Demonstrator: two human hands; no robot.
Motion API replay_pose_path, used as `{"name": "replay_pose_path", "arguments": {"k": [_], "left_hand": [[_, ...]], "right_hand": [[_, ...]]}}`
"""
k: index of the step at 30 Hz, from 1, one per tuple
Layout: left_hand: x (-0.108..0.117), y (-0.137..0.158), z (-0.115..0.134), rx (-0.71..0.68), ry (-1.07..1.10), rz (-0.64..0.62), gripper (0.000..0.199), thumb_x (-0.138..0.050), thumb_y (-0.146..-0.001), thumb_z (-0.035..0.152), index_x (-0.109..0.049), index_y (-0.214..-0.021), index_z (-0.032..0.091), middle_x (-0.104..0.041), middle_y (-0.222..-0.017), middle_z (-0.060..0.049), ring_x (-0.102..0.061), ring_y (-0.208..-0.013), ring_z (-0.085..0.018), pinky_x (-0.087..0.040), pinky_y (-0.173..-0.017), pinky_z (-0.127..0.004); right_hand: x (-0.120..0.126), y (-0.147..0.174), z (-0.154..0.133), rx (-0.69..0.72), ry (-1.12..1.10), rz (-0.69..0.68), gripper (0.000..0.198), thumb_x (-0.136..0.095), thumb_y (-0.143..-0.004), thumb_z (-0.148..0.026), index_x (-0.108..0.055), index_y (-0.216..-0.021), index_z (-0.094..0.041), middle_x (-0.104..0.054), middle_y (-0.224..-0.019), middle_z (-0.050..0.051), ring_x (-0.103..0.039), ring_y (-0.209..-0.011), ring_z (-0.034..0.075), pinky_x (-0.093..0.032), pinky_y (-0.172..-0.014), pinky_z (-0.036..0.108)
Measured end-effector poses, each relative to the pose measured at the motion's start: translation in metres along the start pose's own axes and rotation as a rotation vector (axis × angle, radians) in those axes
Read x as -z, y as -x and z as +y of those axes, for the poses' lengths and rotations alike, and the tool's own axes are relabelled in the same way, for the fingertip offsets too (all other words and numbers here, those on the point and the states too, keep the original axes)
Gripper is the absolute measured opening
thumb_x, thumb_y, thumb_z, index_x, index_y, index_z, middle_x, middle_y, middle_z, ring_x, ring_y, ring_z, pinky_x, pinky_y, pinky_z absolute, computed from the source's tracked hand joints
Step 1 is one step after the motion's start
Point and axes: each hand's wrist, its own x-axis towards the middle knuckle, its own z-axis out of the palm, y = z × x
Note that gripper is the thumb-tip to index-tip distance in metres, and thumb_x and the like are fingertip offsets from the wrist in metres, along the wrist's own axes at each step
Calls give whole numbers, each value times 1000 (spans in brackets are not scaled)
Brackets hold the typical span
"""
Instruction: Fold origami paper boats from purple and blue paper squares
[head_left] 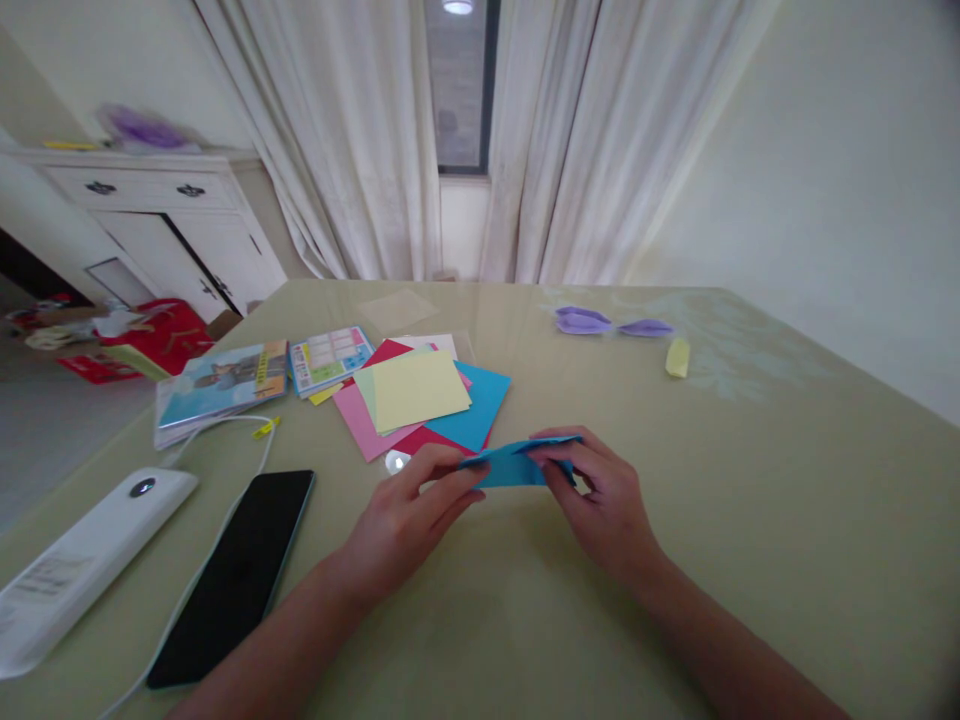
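Note:
A folded piece of blue paper [513,468] is held up between my two hands, above the table. My left hand [409,512] pinches its left end between thumb and fingers. At the other end, my right hand [604,495] grips the paper near its upper edge, fingers on top and thumb below. Just beyond the hands lies a fanned pile of coloured paper sheets, with a pale yellow sheet [420,390] on top and a blue sheet [480,405] sticking out to the right. The fingers hide parts of both ends of the folded paper.
A black phone [236,580], a white device [90,565] and a white cable [225,520] lie at the left. Booklets [232,380] rest behind them. Purple folded papers [585,321] and a small yellow folded paper [677,358] sit on the table's [787,480] far right.

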Motion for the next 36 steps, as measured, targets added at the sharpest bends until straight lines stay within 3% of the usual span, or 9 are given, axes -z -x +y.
{"name": "replay_pose_path", "arguments": {"k": [6,12,21,29,36], "left_hand": [[-1,1,-2,15,-27,43,26,-65,-104,13,-70,-129,19,-68,-113,-7,-73,-98,-16,-63,-84,-24],[1,-3,-7,191,77,137,19,-76,-100,27,-78,-118,24,-71,-111,-7,-72,-109,-22,-63,-90,-32],[5,-4,-14,363,286,124,16,-75,-99,26,-80,-115,27,-67,-106,-5,-72,-96,-17,-63,-78,-25],[5,-2,-13,329,287,124,16,-76,-99,22,-80,-113,28,-70,-106,-5,-71,-106,-19,-61,-84,-25],[3,1,-12,281,220,149,12,-75,-100,25,-80,-111,27,-71,-107,-5,-72,-105,-19,-59,-91,-30]], "right_hand": [[0,-3,-4,-30,-13,-41,16,-67,-101,-21,-78,-113,-24,-74,-102,6,-72,-90,20,-60,-79,31],[15,-4,-2,-57,-80,-130,33,-78,-95,-31,-69,-126,-27,-72,-107,4,-69,-91,21,-58,-83,33],[16,-3,7,-47,-336,-49,44,-86,-92,-27,-64,-130,-32,-67,-131,8,-70,-117,23,-62,-97,36],[15,-7,1,-61,-470,-23,34,-86,-92,-30,-68,-122,-28,-63,-146,12,-70,-123,24,-64,-96,36],[11,-5,3,-78,-475,-5,18,-83,-95,-28,-74,-110,-25,-69,-134,12,-71,-120,25,-66,-94,38]]}}
